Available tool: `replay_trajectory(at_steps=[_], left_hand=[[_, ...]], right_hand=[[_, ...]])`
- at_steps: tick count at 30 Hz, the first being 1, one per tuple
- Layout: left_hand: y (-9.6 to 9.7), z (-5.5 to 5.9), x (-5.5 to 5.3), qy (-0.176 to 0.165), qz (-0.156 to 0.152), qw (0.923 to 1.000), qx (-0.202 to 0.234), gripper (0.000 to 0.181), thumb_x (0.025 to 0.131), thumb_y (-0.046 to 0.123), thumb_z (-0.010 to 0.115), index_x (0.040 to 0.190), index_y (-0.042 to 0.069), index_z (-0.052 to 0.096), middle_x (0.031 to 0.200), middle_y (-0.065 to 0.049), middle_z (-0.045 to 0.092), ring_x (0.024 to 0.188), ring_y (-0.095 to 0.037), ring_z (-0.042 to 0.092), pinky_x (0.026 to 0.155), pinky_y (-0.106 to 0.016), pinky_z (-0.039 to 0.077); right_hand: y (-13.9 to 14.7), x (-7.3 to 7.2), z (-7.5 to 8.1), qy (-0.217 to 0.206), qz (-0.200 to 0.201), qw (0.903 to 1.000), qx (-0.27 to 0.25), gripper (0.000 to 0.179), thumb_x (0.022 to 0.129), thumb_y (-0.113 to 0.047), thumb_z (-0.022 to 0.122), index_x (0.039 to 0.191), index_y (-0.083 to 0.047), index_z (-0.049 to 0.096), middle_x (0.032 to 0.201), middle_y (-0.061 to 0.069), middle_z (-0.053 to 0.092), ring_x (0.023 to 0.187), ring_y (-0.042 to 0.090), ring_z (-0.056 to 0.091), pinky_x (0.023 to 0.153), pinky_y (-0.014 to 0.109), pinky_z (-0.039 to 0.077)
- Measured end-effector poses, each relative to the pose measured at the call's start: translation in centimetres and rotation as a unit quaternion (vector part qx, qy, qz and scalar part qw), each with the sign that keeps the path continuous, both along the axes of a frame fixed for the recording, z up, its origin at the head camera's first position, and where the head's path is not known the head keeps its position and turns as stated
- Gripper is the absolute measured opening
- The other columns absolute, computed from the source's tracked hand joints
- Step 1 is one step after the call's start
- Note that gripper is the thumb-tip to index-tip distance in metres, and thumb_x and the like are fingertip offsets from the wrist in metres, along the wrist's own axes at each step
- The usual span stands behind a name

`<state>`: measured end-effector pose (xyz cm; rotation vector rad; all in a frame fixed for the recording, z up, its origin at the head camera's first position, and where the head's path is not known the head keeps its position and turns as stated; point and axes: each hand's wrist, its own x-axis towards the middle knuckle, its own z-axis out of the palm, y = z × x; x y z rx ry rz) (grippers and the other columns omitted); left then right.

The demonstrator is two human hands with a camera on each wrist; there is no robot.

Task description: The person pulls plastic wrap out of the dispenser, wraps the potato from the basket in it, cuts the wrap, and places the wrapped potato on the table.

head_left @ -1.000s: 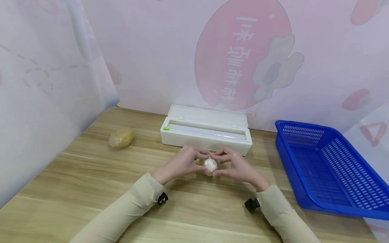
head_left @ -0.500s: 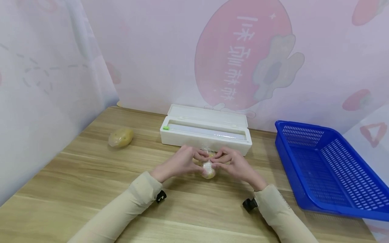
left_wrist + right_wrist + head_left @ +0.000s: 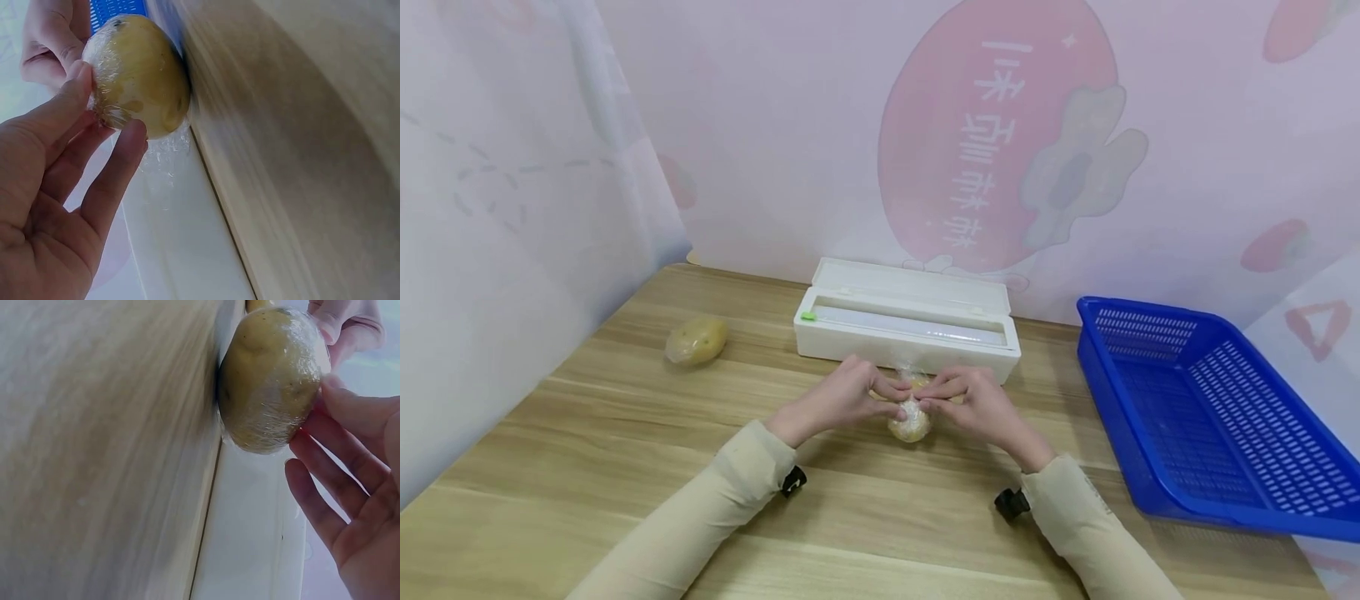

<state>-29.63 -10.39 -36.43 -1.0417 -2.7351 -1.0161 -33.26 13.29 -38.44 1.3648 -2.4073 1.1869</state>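
A potato (image 3: 910,429) wrapped in shiny cling film (image 3: 109,59) stands on the wooden table in front of the white box. My left hand (image 3: 842,400) pinches the film at the top of the potato from the left, thumb nearest me. From the right, my right hand (image 3: 981,408) does the same, its fingertips meeting the left ones over the film. Both wrist views show the potato's yellow side bare of fingers, with the right hand's lower fingers (image 3: 319,503) spread off it. A loose tail of film sticks out on the far side, toward the box.
Behind the hands stands a long white cling film dispenser (image 3: 910,354), lid raised, with a green slider at its left end. Another film-wrapped potato (image 3: 697,340) lies at the left. A blue plastic basket (image 3: 1112,425) sits at the right, near the printed curtain.
Both hands have shifted slightly left with their fingertips drawn closer together on the film. More of the potato's near side shows now. Box, basket and other potato stay put.
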Motion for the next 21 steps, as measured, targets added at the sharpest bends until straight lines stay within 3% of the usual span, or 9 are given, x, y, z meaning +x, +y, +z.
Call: replay_trajectory(at_steps=[4,9,14,17,21], left_hand=[[0.12,0.13,0.04,0.0,-0.012,0.9999,-0.003,0.031,0.086,0.023,0.077,0.112,0.007,0.072,0.12,-0.005,0.065,0.104,-0.024,0.065,0.083,-0.025,0.052],[0.51,0.32,0.37,0.056,-0.023,0.9974,-0.038,0.026,0.094,0.021,0.069,0.117,0.008,0.072,0.119,-0.003,0.066,0.102,-0.018,0.066,0.085,-0.027,0.052],[0.85,0.15,0.62,0.102,-0.021,0.9896,-0.098,0.032,0.1,0.026,0.061,0.129,0.013,0.066,0.131,-0.005,0.06,0.116,-0.022,0.06,0.097,-0.037,0.047],[0.93,0.11,0.71,0.104,-0.023,0.9883,-0.109,0.033,0.1,0.025,0.06,0.131,0.013,0.064,0.136,-0.008,0.056,0.122,-0.028,0.055,0.102,-0.042,0.042],[0.64,-0.13,0.64,0.069,-0.004,0.9933,-0.093,0.034,0.099,0.025,0.062,0.13,0.012,0.064,0.139,-0.014,0.053,0.124,-0.03,0.052,0.101,-0.042,0.042]], right_hand=[[0.2,0.12,0.13,0.002,-0.014,0.9998,-0.011,0.014,0.082,-0.011,0.081,0.096,-0.011,0.08,0.088,-0.005,0.073,0.073,0.007,0.064,0.058,0.031,0.052],[0.39,0.16,0.15,0.014,-0.018,0.9995,-0.023,0.022,0.081,-0.006,0.08,0.103,-0.01,0.078,0.092,0.0,0.074,0.069,0.009,0.067,0.056,0.027,0.053],[0.57,0.02,0.11,0.02,-0.023,0.9994,-0.017,0.024,0.082,-0.006,0.079,0.106,-0.006,0.077,0.09,0.0,0.074,0.069,0.008,0.068,0.055,0.027,0.053],[0.63,-0.25,0.05,0.016,-0.022,0.9996,-0.008,0.028,0.083,-0.008,0.079,0.109,-0.001,0.074,0.086,-0.002,0.074,0.073,0.005,0.068,0.057,0.028,0.054],[0.58,-0.25,0.26,-0.008,-0.016,0.9998,0.008,0.03,0.085,-0.01,0.078,0.113,-0.002,0.072,0.089,-0.002,0.074,0.077,0.007,0.068,0.063,0.029,0.055]])
